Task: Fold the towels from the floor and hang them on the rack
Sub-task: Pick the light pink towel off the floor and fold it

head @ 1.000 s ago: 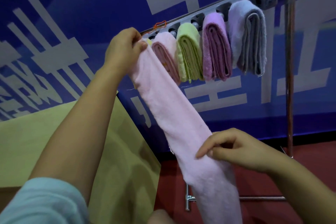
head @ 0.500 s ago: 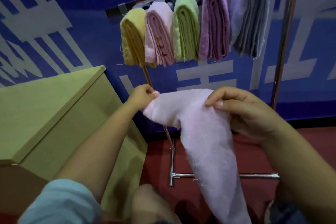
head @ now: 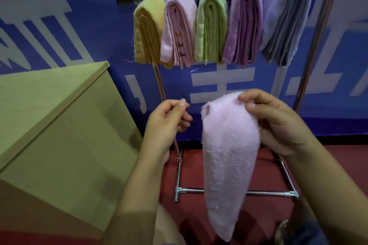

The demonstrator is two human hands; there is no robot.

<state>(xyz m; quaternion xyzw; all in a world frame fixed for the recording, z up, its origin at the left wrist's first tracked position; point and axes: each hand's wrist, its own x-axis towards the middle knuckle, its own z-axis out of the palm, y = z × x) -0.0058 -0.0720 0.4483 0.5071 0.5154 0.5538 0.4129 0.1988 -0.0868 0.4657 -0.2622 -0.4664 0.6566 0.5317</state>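
Now the right hand [head: 278,125] pinches the top edge of a pale pink terry towel [head: 229,157], thumb and fingertips closed on the fold, so that the cloth hangs down from that grip in a long tapering strip whose narrow tip ends well below the wrist. To the left of the grip, apart from the towel and not touching it, the left hand [head: 167,125] is held up with its thumb and forefinger pressed together and the other fingers curled; whether it holds anything cannot be told. Above and beyond the grip stands a chrome metal towel rack [head: 310,61], whose grey top bar carries five folded towels side by side: a yellow folded towel [head: 146,34] furthest left, then a light pink folded towel [head: 179,30], a green folded towel [head: 212,26], a purple folded towel [head: 245,22] and a grey-blue folded towel [head: 286,16]. Below the grip the rack's foot bars rest on a dark red floor [head: 264,175]. Far left of the grip is a tan cardboard box [head: 49,129], and behind everything hangs a blue banner with white lettering [head: 89,26].
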